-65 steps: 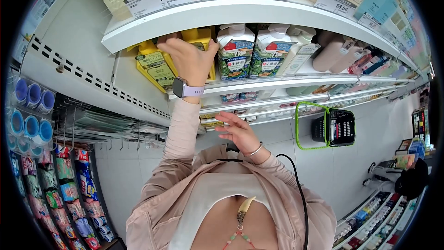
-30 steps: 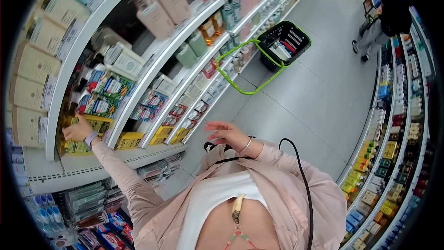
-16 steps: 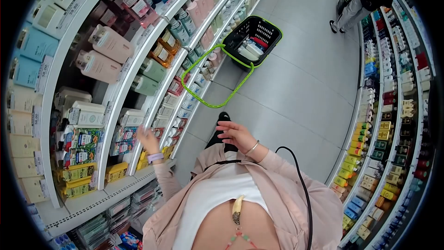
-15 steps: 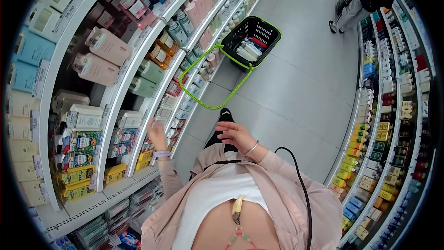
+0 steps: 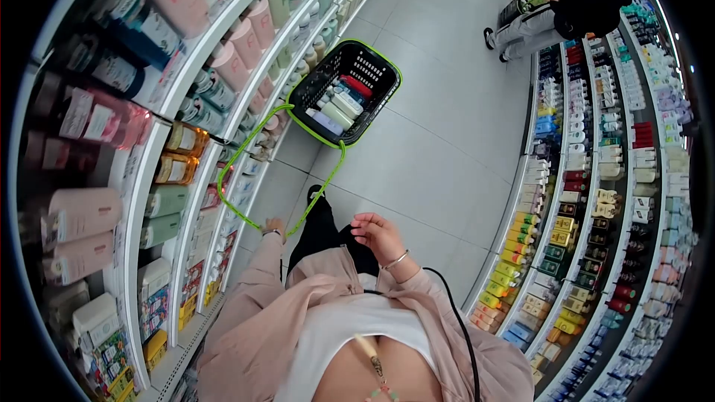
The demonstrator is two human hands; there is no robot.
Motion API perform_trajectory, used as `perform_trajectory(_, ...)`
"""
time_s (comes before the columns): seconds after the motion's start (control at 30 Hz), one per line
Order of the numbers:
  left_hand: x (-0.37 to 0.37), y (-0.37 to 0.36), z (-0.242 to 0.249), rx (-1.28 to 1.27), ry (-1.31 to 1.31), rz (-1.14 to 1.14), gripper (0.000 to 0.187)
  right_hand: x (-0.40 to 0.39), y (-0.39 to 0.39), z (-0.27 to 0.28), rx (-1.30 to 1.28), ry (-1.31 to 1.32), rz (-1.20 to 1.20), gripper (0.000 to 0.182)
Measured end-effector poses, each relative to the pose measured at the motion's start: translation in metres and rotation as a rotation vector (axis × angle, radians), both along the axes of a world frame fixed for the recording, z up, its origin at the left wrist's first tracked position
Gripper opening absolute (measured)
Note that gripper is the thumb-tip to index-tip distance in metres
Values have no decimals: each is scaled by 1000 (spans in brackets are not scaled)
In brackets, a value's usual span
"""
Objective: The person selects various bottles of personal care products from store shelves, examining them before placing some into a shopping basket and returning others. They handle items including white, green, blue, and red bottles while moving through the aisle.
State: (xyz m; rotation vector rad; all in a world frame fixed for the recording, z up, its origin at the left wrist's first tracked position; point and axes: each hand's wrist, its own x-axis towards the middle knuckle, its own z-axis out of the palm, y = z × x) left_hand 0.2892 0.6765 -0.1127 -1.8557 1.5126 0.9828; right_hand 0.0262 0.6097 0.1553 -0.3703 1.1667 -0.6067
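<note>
A black shopping basket [image 5: 372, 71] with a lime-green rim stands on the floor ahead, beside the left shelf. Its lime-green handle [image 5: 237, 208] stretches back toward me, and my left hand [image 5: 273, 226] is at its near end, fingers seemingly wrapped round it, though they show small. Inside the basket lie a pale green bottle [image 5: 339, 117], a red item [image 5: 356, 86] and several other bottles and packs. In front of my body, my right hand [image 5: 378, 237] is raised with loosely bent fingers apart, holding nothing.
Close on my left are shelves with pink pump bottles [image 5: 82, 212], amber bottles [image 5: 177, 169] and green bottles [image 5: 162, 216]. Shelves of yellow bottles [image 5: 514, 257] curve along the right. Another person [image 5: 588, 7] stands at the far right of the aisle. A black cable [image 5: 468, 331] hangs by my right arm.
My left hand has moved from beside the shelf to the basket handle, which now reaches closer to me. The view has shifted, so the basket appears further left. My right hand stays raised.
</note>
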Motion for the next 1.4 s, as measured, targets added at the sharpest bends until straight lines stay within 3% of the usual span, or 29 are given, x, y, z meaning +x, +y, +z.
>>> perform_trajectory(0.1, 2, 23, -28, 35, -71, -37, 59, 2, -14, -5, 92, -20, -48, 19)
perform_trajectory(0.2, 4, 29, -37, 98, -93, -107, 53, -4, -12, -24, 200, -57, 130, 20)
perform_trajectory(0.27, -5, 21, -42, 231, -126, -70, 37, -13, -15, -33, 282, -16, 227, 18)
perform_trajectory(0.33, -19, 23, -44, 184, -129, -98, 29, -19, -22, -38, 279, -8, 294, 17)
perform_trajectory(0.47, -48, 35, -26, -24, -111, -28, 24, -34, -35, -50, 131, 3, 421, 15)
perform_trajectory(0.57, -69, 16, 30, -19, -48, -27, 29, -46, -41, -67, 30, 8, 524, 14)
perform_trajectory(0.7, -118, -5, 89, -72, -9, -22, 31, -60, -31, -109, -476, 245, 935, 19)
perform_trajectory(0.8, -161, -18, 128, -153, 51, -33, 34, -60, -23, -117, -971, 494, 1127, 44)
perform_trajectory(0.9, -202, -28, 152, -296, 133, -79, 24, -57, -20, -116, -1111, 517, 1365, 69)
perform_trajectory(0.97, -221, -15, 124, -401, 153, -85, 21, -56, -28, -117, -873, 319, 1619, 82)
perform_trajectory(1.03, -227, -11, 122, -218, 354, -199, 23, -66, -31, -137, -799, 211, 1718, 93)
perform_trajectory(1.13, -217, -18, 154, -64, 395, -122, 27, -80, -29, -132, -675, 210, 1699, 90)
perform_trajectory(1.2, -213, -16, 147, -42, 428, -144, 29, -80, -34, -113, -559, 111, 1733, 79)
perform_trajectory(1.3, -199, -12, 134, -37, 480, -226, 34, -75, -24, -128, -616, 113, 1780, 64)
perform_trajectory(1.4, -174, 1, 120, -11, 496, -276, 37, -67, -5, -135, -643, 184, 1743, 66)
